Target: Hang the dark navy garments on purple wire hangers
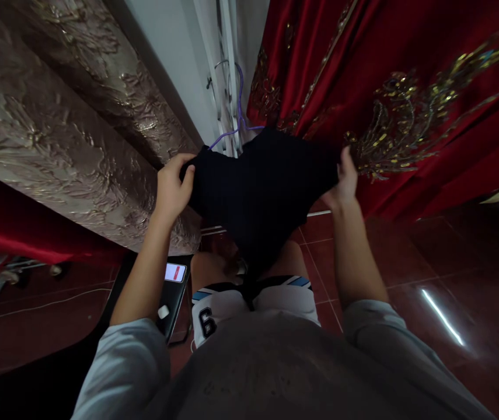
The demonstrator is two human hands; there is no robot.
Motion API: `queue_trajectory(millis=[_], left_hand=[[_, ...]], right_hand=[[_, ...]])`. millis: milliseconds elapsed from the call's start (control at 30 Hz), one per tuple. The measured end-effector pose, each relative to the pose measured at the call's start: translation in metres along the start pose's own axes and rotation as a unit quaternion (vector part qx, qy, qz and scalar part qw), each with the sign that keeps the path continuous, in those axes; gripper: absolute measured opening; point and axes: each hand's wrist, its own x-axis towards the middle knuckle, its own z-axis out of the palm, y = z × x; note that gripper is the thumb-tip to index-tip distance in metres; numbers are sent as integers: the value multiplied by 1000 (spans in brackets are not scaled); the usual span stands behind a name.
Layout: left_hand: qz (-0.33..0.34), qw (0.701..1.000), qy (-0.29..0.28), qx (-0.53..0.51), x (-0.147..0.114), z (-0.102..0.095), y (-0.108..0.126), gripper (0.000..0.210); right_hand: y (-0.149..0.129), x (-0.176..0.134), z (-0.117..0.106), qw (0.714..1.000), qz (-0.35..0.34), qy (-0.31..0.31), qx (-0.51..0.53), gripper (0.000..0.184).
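A dark garment [267, 175], black or navy and perhaps a shirt, hangs spread out in front of me on a purple wire hanger [239, 111]. At its left side my left hand [175, 184] pinches the cloth near the shoulder, thumb on the near face. My right hand [344, 181] holds the opposite edge of the cloth, with some of its fingers hidden behind it. Between the hands the fabric sags to a point above my lap. The hanger's hook sits up by a white metal frame [227, 64].
Patterned beige curtains [65, 128] hang on the left, and red drapes [389, 105] with gold sequins on the right. Beside my left leg, a black seat [173, 312] bears a lit phone [174, 272] and a small white case [163, 312]. The floor [411, 280] has red tiles.
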Motion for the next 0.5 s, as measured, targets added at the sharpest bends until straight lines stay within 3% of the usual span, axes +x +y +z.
queue_trajectory(millis=[100,167,233,333,367,400,467,500], left_hand=[[25,999,-31,-7,0,-1,15,42],[54,995,-67,-53,1,2,34,48],[62,986,-76,-135,2,5,52,53],[12,959,-52,-277,1,8,72,58],[-18,946,-46,-320,1,9,77,56],[-51,931,-43,-359,0,8,82,53],[-126,894,-47,-427,-3,4,93,47],[-165,873,-55,-455,-6,0,98,44]], right_hand=[[-6,1,-8,998,7,42,50,41],[-16,-1,-9,994,-28,86,54,37],[-27,-10,-8,986,-75,139,60,39],[-47,-37,1,971,-125,189,73,37],[-54,-48,6,976,-138,156,60,35],[-61,-60,13,984,-150,85,36,31],[-71,-79,28,975,-162,-151,-21,24],[-73,-84,35,948,-157,-273,-39,21]])
